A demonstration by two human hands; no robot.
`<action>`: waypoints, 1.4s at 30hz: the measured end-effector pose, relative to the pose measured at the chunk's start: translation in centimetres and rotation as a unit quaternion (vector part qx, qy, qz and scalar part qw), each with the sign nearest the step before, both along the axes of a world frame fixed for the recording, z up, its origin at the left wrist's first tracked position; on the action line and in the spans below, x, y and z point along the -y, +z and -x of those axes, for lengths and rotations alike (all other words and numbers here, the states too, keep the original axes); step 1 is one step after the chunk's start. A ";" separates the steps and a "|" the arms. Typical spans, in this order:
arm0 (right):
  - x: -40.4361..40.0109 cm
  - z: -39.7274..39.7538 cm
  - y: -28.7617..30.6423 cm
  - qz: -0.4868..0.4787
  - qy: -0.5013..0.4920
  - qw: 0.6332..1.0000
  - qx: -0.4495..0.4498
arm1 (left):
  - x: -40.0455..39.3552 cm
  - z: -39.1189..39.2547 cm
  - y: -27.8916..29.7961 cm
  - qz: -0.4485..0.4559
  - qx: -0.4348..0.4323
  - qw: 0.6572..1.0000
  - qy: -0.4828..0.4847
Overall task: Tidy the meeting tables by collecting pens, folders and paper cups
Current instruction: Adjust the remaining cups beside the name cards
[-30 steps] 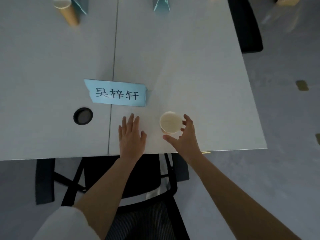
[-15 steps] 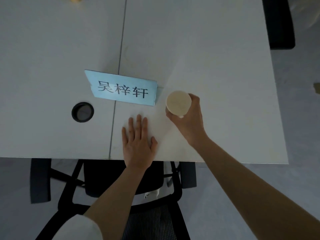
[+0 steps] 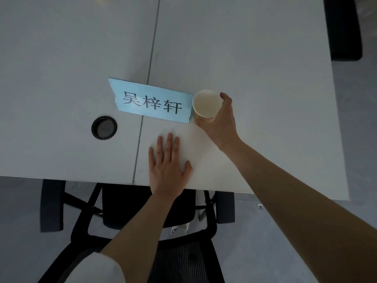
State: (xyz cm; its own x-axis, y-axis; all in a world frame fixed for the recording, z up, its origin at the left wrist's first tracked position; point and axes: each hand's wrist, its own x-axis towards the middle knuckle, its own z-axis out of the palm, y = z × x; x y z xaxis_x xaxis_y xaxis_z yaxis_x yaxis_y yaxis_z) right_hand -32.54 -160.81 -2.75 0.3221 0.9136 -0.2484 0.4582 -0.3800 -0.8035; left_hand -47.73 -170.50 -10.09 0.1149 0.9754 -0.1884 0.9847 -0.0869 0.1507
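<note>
Cups are the business of this step, and one paper cup (image 3: 207, 104) sits just right of centre in the frame, mouth up and apparently empty, though its bottom is dim. Going from the left: a round black cable port (image 3: 104, 127) is set into the table (image 3: 61, 58), then comes a pale blue name card (image 3: 152, 101) standing across the seam between two tabletops, its right end just beside the cup. Below the card the left hand (image 3: 167, 162) lies flat on the table near the front edge, fingers straight and holding nothing; it looks like a brace and is best left there. The right hand (image 3: 221, 119) is wrapped round the cup's side wall, thumb on the near side and fingers curling round the far side. Whether the cup is off the table I cannot tell. A light grip low on the wall should keep the thin rim from crushing, and lifting straight up, then away to the right, should clear the card without knocking it over.
</note>
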 end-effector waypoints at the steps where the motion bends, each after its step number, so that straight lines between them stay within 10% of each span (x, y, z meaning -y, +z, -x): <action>1: 0.5 -0.3 0.0 0.010 0.003 1.000 -0.004 | -0.1 0.1 0.0 0.001 -0.002 1.000 -0.001; 13: 15.5 -10.1 1.0 0.094 -0.032 0.995 0.024 | 0.7 -3.1 3.0 0.076 0.053 0.992 0.083; 27: 32.0 -34.3 7.2 0.085 -0.105 0.991 -0.021 | 17.9 -32.0 9.5 0.076 0.241 0.966 0.053; 42: 26.7 -50.8 7.5 0.101 -0.094 0.989 -0.053 | 12.7 -46.6 9.2 0.056 0.301 0.945 0.116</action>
State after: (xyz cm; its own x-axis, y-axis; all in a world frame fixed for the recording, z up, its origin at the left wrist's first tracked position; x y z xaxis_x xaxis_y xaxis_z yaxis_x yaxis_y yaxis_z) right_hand 18.26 -187.55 4.73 0.4433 0.7682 -0.4619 0.2814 -0.6086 -0.7420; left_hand -1.12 -183.16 -0.91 0.0192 0.9655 -0.2598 0.7083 0.1703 0.6851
